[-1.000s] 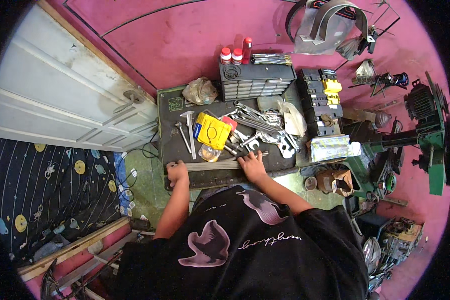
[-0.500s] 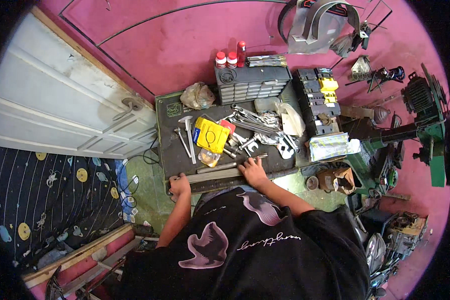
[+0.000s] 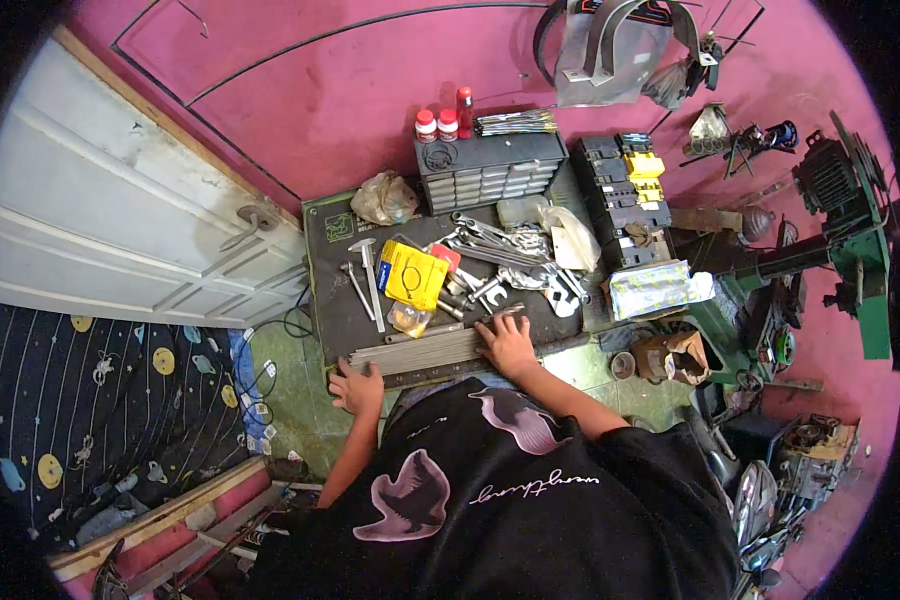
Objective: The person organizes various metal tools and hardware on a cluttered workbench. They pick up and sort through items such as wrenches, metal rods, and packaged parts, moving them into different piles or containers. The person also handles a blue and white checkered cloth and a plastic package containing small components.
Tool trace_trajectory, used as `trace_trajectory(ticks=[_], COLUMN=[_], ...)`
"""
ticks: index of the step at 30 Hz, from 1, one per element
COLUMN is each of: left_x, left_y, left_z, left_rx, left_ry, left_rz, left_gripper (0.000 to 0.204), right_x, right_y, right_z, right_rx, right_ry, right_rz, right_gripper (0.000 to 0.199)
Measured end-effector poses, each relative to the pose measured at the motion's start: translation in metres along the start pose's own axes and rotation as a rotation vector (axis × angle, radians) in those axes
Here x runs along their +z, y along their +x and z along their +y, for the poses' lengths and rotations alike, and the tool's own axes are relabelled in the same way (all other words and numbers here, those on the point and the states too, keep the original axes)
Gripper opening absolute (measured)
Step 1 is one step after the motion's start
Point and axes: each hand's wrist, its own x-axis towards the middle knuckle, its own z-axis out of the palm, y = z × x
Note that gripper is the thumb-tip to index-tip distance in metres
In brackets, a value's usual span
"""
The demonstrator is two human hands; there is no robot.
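A bundle of thin grey rods [image 3: 420,352] lies lengthwise along the near edge of the dark workbench mat [image 3: 330,315], fanned out into a flat layer. At its left end is my left hand [image 3: 356,388], thumb and fingers apart, beside the rod ends. My right hand [image 3: 510,347] lies across the right end of the rods, fingers spread and palm down. Just behind the bundle sits a thicker metal bar [image 3: 432,331]. Beyond it are a caliper [image 3: 371,285], a yellow packet [image 3: 414,272] and a heap of wrenches [image 3: 492,291].
A grey drawer cabinet [image 3: 490,165] stands at the back with red-capped bottles [image 3: 436,124] on it. Black and yellow cases [image 3: 620,195] are to its right. A green drill press [image 3: 845,250] stands far right, a white door [image 3: 140,200] on the left.
My left hand has loosened from the rods' left end, its fingers now apart. The rods have spread into a wider layer. My right hand stays on their right end; the view has shifted slightly.
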Motion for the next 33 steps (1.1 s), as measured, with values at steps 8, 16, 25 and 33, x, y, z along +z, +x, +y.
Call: trace_trajectory(ticks=[8, 16, 25, 33], left_x=[0.021, 0.021, 0.029, 0.022], left_y=[0.005, 0.004, 0.014, -0.006], left_z=[-0.002, 0.007, 0.009, 0.054], left_rx=[-0.026, -0.058, -0.111, -0.025], left_ry=[-0.139, -0.120, -0.062, -0.114], left_rz=[-0.101, -0.073, -0.045, 0.149], left_gripper=[0.074, 0.078, 0.062, 0.067], right_x=[0.021, 0.014, 0.000, -0.028], right_y=[-0.012, -0.018, -0.021, -0.013], right_z=[0.007, 0.027, 0.064, 0.141], right_rx=[0.121, 0.008, -0.113, 0.170], right_ry=[0.015, 0.052, 0.223, 0.143], right_rz=[-0.063, 0.001, -0.201, 0.266], right_gripper=[0.054, 0.061, 0.075, 0.059])
